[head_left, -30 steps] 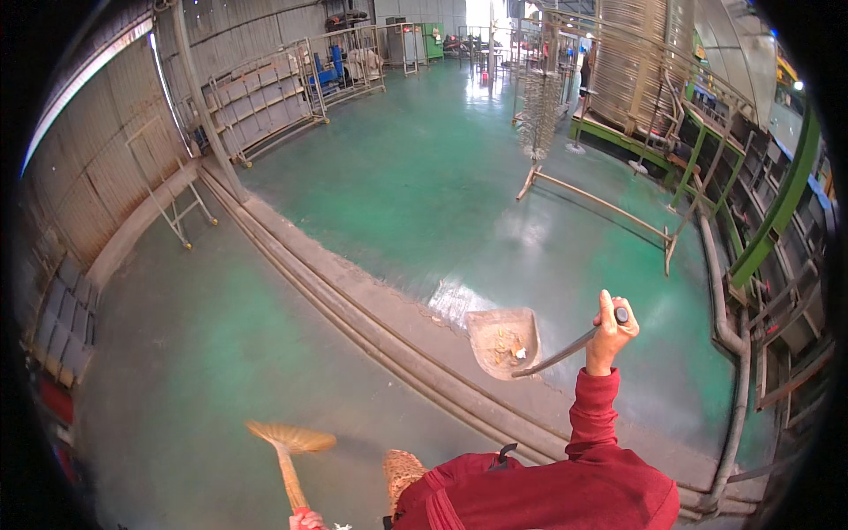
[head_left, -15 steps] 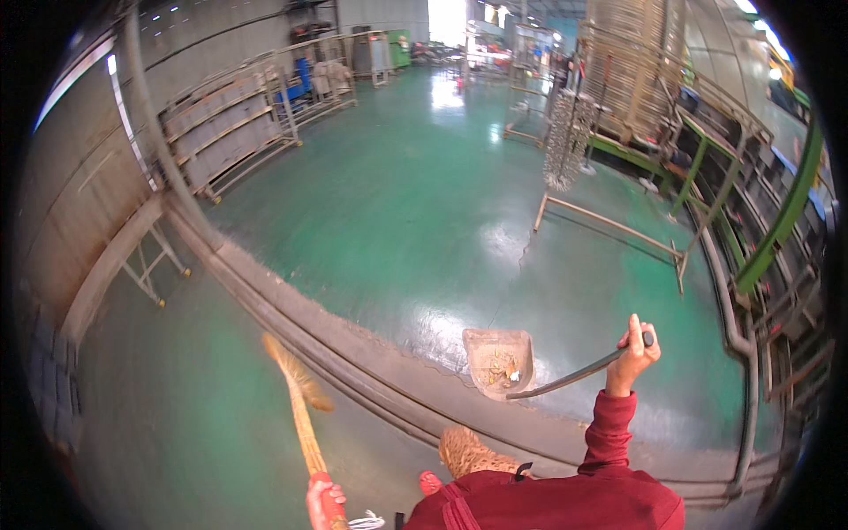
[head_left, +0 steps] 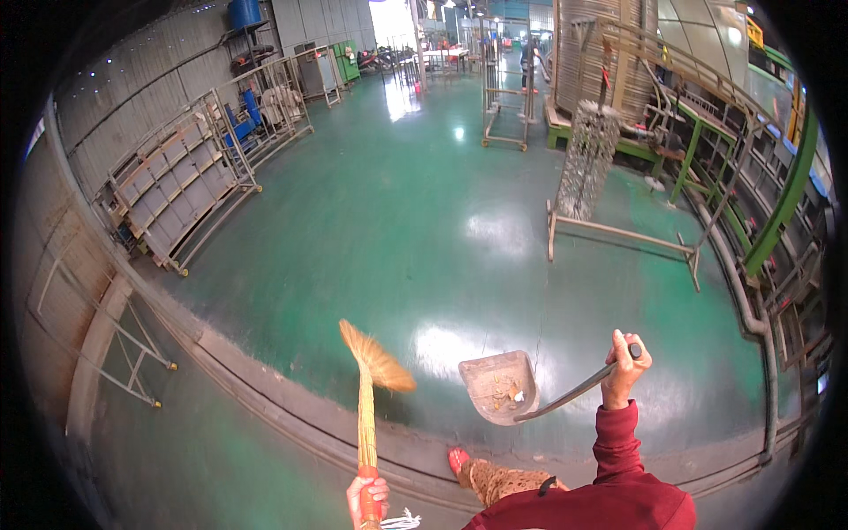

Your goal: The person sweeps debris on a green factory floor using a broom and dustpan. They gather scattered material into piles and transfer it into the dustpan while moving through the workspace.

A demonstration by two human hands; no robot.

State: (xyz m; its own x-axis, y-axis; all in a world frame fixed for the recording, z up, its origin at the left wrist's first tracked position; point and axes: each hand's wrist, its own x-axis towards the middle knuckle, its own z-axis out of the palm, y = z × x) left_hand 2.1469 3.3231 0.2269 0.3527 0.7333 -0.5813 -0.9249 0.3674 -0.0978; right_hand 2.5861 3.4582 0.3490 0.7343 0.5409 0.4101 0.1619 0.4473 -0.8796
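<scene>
My left hand (head_left: 367,499) is closed round the red-wrapped handle of a straw broom (head_left: 367,415), whose bristle head fans out ahead over the green floor. In my right hand (head_left: 626,371), out to the right, is the dark curved handle of a dustpan (head_left: 481,378). The pan is grey and dusty, left of that hand. Bits of debris (head_left: 509,391) lie in it, some brownish, one white. Broom head and dustpan are apart. Whether the pan touches the floor I cannot tell.
A low grooved curb (head_left: 265,389) crosses the floor before me; my red shoe (head_left: 458,459) is beside it. Metal racks (head_left: 168,194) line the left wall. At right, a metal stand (head_left: 618,233) has a tall bundle of metal parts near it. A person (head_left: 530,66) stands far back.
The broom has swung right and forward, from the near side of the curb to the floor beyond. The dustpan has moved forward past the curb. My view has shifted as I step ahead.
</scene>
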